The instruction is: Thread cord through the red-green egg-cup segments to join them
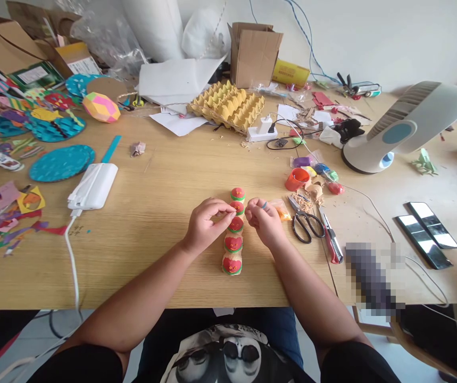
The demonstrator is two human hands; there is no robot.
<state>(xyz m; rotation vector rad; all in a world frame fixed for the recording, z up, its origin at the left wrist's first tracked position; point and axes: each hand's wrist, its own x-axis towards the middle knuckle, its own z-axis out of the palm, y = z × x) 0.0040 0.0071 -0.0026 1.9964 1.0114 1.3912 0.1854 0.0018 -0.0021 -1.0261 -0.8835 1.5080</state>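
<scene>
Centrally placed on the light wood-grain surface [172, 181]: one upright strip of five joined tan cups [234, 243], each topped with a red face with yellow details and edged in green, running away from the person.

Left hand [208, 224]: at the strip's left side beside the upper cups, thumb and forefinger drawn into a narrow pinch — whether a small piece sits in that grip cannot be told.

Right hand [267, 223]: just right of the strip, fingers curled in closely, a small blue-green patch on one finger; contents of this grip likewise cannot be told.

Right of the hands: a clear packet with orange contents [283, 211]; black-handled metal scissors [300, 214]; a red-and-grey utility knife [333, 240]; an orange-red round cup [294, 182], near wood shavings [302, 202].

Farther right: two dark, glossy phones [423, 244], side by side; a white desk fan [401, 133].

Left: a white rectangular power bank [94, 187] with cable; overlapping blue discs [58, 164].

Rear: a yellow moulded egg tray [230, 106]; an open brown cardboard box [253, 58].
</scene>
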